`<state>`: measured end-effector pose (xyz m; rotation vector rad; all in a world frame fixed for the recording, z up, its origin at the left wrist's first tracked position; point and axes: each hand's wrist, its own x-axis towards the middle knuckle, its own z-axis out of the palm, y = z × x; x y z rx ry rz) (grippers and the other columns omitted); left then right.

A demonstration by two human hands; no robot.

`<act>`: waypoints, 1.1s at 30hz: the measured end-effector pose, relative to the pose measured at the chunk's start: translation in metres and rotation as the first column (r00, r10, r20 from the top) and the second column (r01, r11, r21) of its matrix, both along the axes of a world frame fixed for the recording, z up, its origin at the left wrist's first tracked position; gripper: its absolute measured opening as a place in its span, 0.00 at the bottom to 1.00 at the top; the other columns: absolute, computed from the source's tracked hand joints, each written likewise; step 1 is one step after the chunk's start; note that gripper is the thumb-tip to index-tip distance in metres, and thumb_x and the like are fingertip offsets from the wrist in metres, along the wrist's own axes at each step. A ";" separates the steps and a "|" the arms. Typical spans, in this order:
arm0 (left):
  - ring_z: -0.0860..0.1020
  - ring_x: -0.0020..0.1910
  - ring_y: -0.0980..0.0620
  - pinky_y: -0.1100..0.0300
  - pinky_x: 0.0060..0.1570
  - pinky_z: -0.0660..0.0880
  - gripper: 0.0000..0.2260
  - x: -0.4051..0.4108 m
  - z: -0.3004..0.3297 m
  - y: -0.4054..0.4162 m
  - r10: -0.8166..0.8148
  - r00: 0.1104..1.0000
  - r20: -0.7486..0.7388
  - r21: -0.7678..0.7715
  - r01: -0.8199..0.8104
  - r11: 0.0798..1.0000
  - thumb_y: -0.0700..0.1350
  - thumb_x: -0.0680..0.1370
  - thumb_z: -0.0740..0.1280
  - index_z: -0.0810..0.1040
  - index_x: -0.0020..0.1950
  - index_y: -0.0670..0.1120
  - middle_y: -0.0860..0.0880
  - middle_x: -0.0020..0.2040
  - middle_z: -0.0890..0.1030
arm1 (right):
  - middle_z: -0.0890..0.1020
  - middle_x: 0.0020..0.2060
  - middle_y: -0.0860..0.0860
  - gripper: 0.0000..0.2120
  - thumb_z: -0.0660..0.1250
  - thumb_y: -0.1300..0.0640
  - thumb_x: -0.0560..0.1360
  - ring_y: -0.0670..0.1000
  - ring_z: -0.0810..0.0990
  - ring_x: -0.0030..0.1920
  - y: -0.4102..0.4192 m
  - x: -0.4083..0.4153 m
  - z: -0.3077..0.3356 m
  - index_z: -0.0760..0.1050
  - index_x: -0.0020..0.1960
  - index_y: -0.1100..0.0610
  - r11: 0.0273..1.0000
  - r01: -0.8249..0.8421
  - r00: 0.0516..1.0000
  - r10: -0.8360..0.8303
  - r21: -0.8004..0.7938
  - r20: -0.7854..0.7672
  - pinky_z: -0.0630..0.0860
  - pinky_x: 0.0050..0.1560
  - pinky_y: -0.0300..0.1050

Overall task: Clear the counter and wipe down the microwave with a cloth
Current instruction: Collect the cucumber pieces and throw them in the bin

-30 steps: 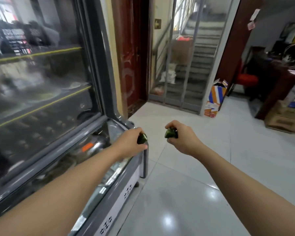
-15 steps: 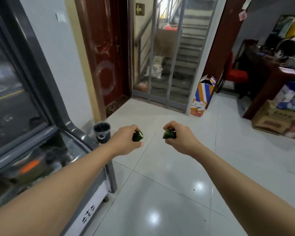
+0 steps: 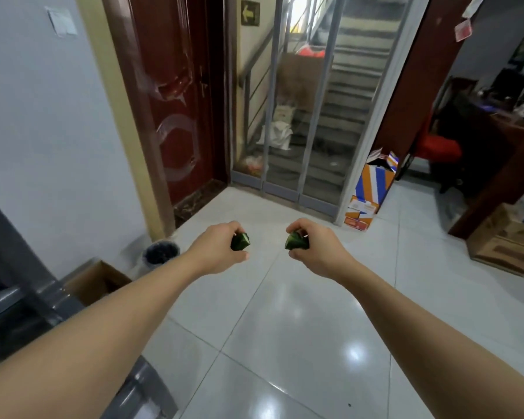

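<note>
Both arms reach out in front of me over a white tiled floor. My left hand [image 3: 217,251] grips a small dark green wedge-shaped piece [image 3: 240,241] between thumb and fingers. My right hand [image 3: 316,252] grips a second green piece [image 3: 297,241] of the same kind. The two pieces are apart, roughly a hand's width from each other. No microwave, counter or cloth shows in the head view.
A grey display freezer [image 3: 18,300] runs along the lower left, with an open cardboard box [image 3: 99,281] and a small black-lined bin [image 3: 161,253] beyond it. A red door [image 3: 176,95], a glass stairwell door [image 3: 303,110], a colourful carton [image 3: 371,189] and a cluttered desk [image 3: 493,164] stand ahead.
My view has swung to the right, away from the freezer's glass front, bringing the bin and box into sight. Both hands keep hold of their green pieces at the same spacing.
</note>
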<state>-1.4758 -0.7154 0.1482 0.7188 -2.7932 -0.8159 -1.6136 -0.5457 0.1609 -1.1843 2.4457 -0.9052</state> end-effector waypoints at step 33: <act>0.75 0.47 0.51 0.59 0.46 0.72 0.16 -0.339 -0.008 -0.292 0.574 0.816 0.068 -0.030 -0.573 0.819 0.50 0.73 0.72 0.74 0.56 0.46 0.48 0.52 0.79 | 0.76 0.48 0.47 0.18 0.73 0.58 0.71 0.46 0.74 0.47 -0.408 -0.404 -0.007 0.73 0.59 0.52 0.815 -0.579 0.815 0.580 0.029 -0.015 0.69 0.45 0.38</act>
